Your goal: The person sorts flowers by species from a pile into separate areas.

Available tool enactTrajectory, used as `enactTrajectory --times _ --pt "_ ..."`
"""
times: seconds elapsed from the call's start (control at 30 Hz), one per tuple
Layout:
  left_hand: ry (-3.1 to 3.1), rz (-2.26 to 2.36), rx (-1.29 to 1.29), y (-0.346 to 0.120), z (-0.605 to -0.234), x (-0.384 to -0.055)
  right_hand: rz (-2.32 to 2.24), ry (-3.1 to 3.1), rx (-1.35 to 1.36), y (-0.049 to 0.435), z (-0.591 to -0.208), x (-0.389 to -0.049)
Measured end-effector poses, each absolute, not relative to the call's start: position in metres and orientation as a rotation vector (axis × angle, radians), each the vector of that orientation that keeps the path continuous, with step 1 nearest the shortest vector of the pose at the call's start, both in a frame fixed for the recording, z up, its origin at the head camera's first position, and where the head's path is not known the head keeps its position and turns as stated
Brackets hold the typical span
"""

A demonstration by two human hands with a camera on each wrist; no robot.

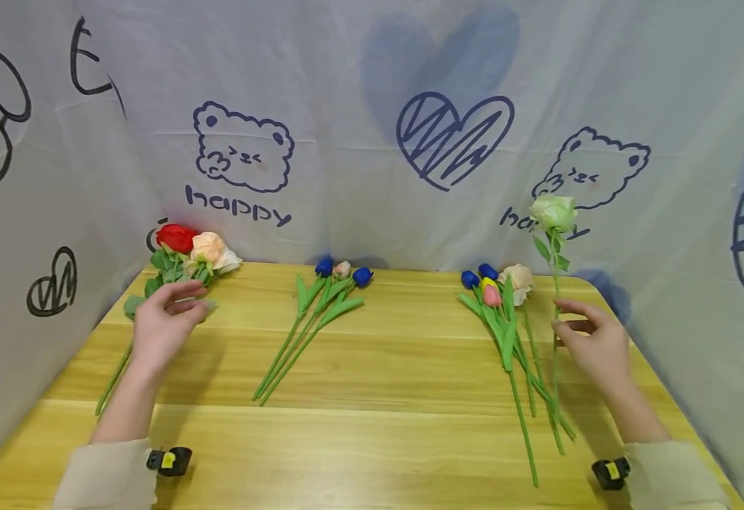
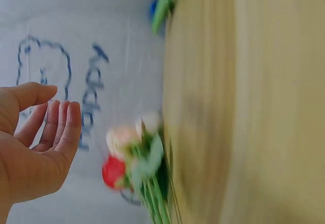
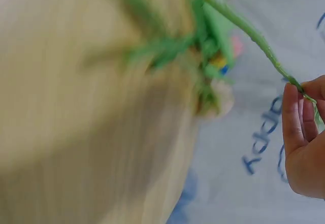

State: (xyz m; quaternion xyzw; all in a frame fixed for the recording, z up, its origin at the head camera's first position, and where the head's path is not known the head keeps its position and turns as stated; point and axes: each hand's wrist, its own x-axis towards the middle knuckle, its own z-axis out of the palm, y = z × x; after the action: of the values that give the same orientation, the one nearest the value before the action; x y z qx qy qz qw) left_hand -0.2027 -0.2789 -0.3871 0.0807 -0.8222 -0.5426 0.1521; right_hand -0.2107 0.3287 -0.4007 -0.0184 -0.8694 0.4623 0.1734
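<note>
Between thumb and fingers, my right hand [image 1: 597,343] pinches the stem of a pale green rose [image 1: 553,214], which stands upright with its bloom at the top. Just left of it lies a bunch with blue, yellow and pink tulips [image 1: 491,295] and a cream rose [image 1: 517,282]. My left hand [image 1: 166,322] is raised near a pile of roses, its fingers loosely bent around nothing, as the left wrist view shows. That pile has a red rose [image 1: 177,238], a peach rose [image 1: 209,246] and a white rose [image 1: 228,261]; the hand hides part of their stems.
Several tulips, including a blue tulip [image 1: 362,277], lie mid-table with stems toward me. The wooden table [image 1: 397,453] meets a white printed cloth [image 1: 346,198] at the back and sides. In the right wrist view, the lying flowers [image 3: 213,56] are blurred.
</note>
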Motion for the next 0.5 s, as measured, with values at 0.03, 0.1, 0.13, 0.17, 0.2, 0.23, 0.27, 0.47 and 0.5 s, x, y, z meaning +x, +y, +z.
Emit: enactTrajectory --times 0.03,0.1,0.13,0.17,0.2,0.23,0.27,0.47,0.5 --pt "-2.329 -1.592 0.212 -0.270 -0.386 -0.205 1.351 -2.439 -0.051 0.322 -0.399 -0.210" --pt "-2.282 -1.646 0.160 -0.252 -0.385 -0.209 1.453 -2.370 -0.046 0.306 -0.397 -0.210" --pt "-2.267 -1.667 0.132 -0.243 -0.384 -0.211 1.516 -2.334 -0.042 0.298 -0.396 -0.210" --pt "-2.251 -1.698 0.113 -0.233 -0.383 -0.213 1.570 -2.300 -0.034 0.289 -0.396 -0.210" --pt "-2.238 -1.726 0.098 -0.224 -0.381 -0.214 1.613 -2.269 -0.029 0.281 -0.396 -0.210" --pt "-2.222 -1.767 0.082 -0.215 -0.381 -0.216 1.656 -2.239 -0.025 0.272 -0.396 -0.210" --pt "-2.211 -1.802 0.071 -0.206 -0.380 -0.217 1.689 -2.217 -0.022 0.264 -0.397 -0.210" --pt "-2.193 -1.955 -0.023 -0.159 -0.383 -0.221 1.857 -2.119 0.006 0.220 -0.402 -0.214" --pt "-2.206 -1.964 -0.049 -0.151 -0.384 -0.222 1.886 -2.104 0.021 0.214 -0.403 -0.214"
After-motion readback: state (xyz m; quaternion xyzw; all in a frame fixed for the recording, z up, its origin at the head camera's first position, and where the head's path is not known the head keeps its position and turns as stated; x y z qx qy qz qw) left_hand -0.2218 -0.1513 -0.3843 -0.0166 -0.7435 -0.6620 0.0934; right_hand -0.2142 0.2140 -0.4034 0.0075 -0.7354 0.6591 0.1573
